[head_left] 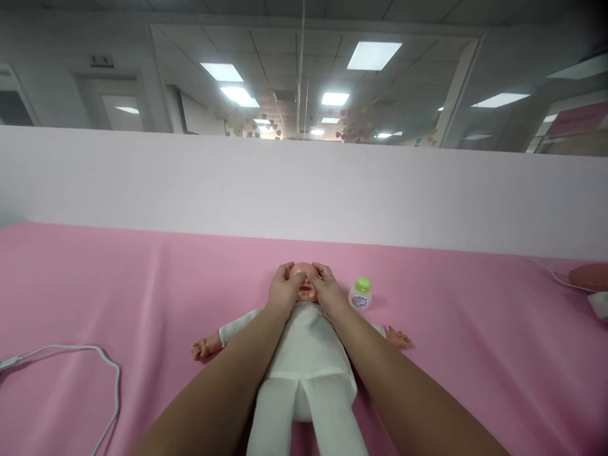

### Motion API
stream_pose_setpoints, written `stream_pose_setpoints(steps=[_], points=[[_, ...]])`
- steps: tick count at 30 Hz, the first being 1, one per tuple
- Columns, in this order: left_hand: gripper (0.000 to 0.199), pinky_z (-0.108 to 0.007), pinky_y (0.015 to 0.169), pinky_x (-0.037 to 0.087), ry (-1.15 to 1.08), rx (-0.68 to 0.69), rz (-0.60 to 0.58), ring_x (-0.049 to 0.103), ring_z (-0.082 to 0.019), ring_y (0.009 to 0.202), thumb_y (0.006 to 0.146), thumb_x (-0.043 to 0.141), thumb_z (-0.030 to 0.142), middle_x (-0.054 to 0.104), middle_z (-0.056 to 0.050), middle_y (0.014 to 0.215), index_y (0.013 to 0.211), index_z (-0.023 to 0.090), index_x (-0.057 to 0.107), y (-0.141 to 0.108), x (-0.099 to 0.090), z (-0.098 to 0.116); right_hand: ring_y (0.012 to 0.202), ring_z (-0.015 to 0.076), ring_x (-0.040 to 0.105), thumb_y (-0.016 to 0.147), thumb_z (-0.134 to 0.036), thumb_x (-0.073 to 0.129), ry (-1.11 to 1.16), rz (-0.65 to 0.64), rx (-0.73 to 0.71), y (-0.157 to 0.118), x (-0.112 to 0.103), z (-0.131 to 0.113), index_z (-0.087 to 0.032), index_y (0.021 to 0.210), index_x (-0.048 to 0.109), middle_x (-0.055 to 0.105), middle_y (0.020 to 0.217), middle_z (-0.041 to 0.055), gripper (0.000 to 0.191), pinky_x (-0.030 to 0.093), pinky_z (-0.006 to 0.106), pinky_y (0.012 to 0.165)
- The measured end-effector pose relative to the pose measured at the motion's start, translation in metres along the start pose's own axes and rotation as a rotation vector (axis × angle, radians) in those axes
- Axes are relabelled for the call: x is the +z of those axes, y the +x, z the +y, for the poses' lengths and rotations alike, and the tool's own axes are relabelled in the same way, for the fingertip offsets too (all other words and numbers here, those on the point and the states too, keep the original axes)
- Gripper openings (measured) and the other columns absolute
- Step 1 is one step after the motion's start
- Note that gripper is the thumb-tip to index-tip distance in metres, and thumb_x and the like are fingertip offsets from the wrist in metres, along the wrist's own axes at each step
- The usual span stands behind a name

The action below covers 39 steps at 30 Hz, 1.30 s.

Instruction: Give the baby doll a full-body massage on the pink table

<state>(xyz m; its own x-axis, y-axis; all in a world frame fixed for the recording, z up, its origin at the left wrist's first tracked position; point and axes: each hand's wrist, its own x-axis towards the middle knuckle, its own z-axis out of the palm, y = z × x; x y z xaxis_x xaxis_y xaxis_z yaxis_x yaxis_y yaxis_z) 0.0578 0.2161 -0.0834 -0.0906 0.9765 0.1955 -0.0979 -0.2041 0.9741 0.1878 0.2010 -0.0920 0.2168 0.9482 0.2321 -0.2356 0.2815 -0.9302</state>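
On its back lies a baby doll point(306, 342) in white cloth clothes, legs toward me and arms spread to both sides. My left hand point(284, 290) grips the left side of its head, the thumb resting on the face near the nose. On the other side my right hand point(329, 290) does the same, its fingers curled around the head and its thumb by the eye. Both thumbs nearly meet, and they hide the doll's eyes. The mouth and forehead show between my hands. A small clear bottle point(360, 297) with a green cap stands beside my right hand, apart from it.
A pink sheet point(156, 285) covers the surface, with folds in it. At the left a white cable point(107, 358) curves across it. A reddish-brown rounded object point(589, 277) sits at the right edge. A white partition point(285, 190) topped with glass rises behind.
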Motion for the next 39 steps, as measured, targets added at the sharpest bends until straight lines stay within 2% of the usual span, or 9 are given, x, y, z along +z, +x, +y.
stream_pose_setpoints(steps=[8,13,19,24,32,39], points=[[0.045,-0.038,0.096,0.053,0.022,0.031,0.005,0.069,-0.027,0.111,0.082,0.076,0.034,0.072,-0.011,0.123,0.125,0.022,0.067,0.006,-0.004,-0.009,0.109,0.0269,0.068,0.073,-0.044,0.08,-0.036,0.047,0.001,0.006,0.0,0.009,-0.031,0.118,0.071,0.074,0.119,0.004,0.047,0.057,0.039,0.094],[0.044,-0.038,0.099,0.053,0.012,0.012,0.023,0.069,-0.026,0.11,0.083,0.074,0.033,0.073,-0.01,0.12,0.125,0.023,0.068,0.008,-0.003,-0.01,0.111,0.0261,0.069,0.074,-0.046,0.077,0.053,0.045,0.031,0.007,0.002,0.007,-0.029,0.118,0.072,0.075,0.121,0.0044,0.047,0.057,0.041,0.097],[0.037,-0.04,0.097,0.056,-0.094,-0.055,0.046,0.071,-0.025,0.104,0.084,0.07,0.033,0.076,-0.009,0.114,0.119,0.023,0.071,0.009,-0.001,-0.007,0.119,0.0281,0.067,0.068,-0.035,0.078,0.193,0.028,0.118,0.008,-0.001,0.007,-0.029,0.118,0.075,0.073,0.129,0.0056,0.051,0.056,0.045,0.1],[0.041,-0.041,0.096,0.057,-0.198,-0.116,0.049,0.072,-0.026,0.106,0.084,0.068,0.028,0.075,-0.012,0.118,0.124,0.021,0.071,0.01,-0.001,-0.007,0.117,0.0282,0.069,0.067,-0.03,0.078,0.211,0.005,0.129,0.007,-0.002,0.005,-0.029,0.121,0.074,0.073,0.13,0.0054,0.054,0.056,0.046,0.101],[0.053,-0.04,0.098,0.055,-0.095,-0.032,-0.001,0.07,-0.028,0.112,0.078,0.081,0.032,0.072,-0.013,0.127,0.128,0.021,0.068,0.004,-0.004,-0.002,0.12,0.0264,0.067,0.065,-0.038,0.088,0.122,-0.013,0.083,0.002,0.001,0.0,-0.026,0.126,0.068,0.07,0.132,0.0067,0.065,0.054,0.042,0.105],[0.052,-0.041,0.098,0.055,-0.015,-0.009,0.026,0.069,-0.028,0.113,0.079,0.08,0.033,0.071,-0.013,0.128,0.128,0.02,0.067,0.003,0.001,-0.001,0.11,0.0256,0.069,0.067,-0.043,0.087,0.017,0.062,0.031,0.001,0.005,-0.005,-0.025,0.119,0.071,0.074,0.121,0.0064,0.057,0.056,0.041,0.098]])
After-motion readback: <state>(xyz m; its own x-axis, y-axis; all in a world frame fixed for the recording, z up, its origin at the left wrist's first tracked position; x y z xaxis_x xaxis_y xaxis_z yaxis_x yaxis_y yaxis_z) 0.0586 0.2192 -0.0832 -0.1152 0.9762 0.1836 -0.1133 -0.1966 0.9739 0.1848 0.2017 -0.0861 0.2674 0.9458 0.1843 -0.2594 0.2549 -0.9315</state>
